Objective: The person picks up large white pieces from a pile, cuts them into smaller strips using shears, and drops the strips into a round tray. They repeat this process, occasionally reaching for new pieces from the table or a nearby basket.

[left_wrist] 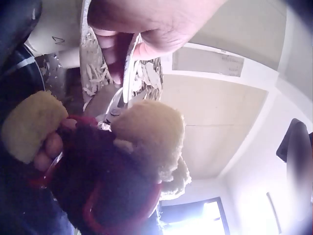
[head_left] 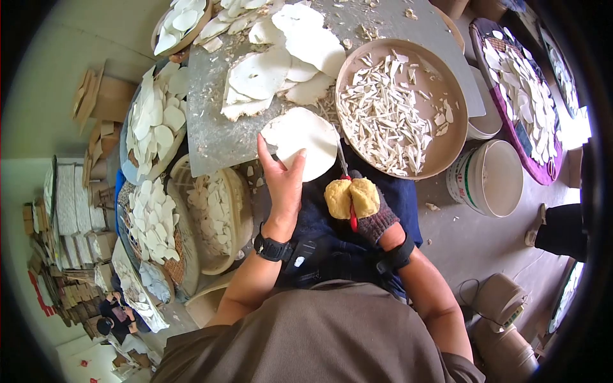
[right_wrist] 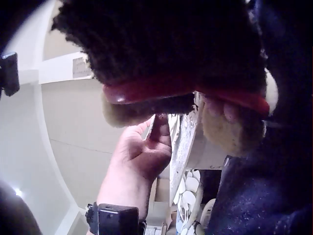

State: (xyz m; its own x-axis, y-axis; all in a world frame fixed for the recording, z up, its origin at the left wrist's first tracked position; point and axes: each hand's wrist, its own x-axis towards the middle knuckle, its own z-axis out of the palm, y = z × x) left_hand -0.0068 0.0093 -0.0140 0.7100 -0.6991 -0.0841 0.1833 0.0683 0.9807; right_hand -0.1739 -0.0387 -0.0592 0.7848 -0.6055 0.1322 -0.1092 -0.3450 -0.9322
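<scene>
My left hand (head_left: 283,182) pinches a thin, round white slice (head_left: 310,142) near its lower left edge, thumb on top. In my right hand (head_left: 378,220), which wears a dark knitted glove, are red-handled scissors (head_left: 354,223) with yellow foam (head_left: 337,200) padding round the handles. Their blades (head_left: 342,158) point away from me along the slice's right edge. In the left wrist view the gloved fingers curl through the red loops, with bare fingertips (left_wrist: 53,144) showing beside the foam. From the right wrist, the slice is seen nearly edge-on.
A shallow round tray (head_left: 456,96) of white slivers sits on the grey table (head_left: 211,137), right of a pile of larger slices (head_left: 258,73). Baskets of pieces (head_left: 239,210) stand at left. A white bucket (head_left: 501,179) is at right, with another person's leg (head_left: 562,231) beyond.
</scene>
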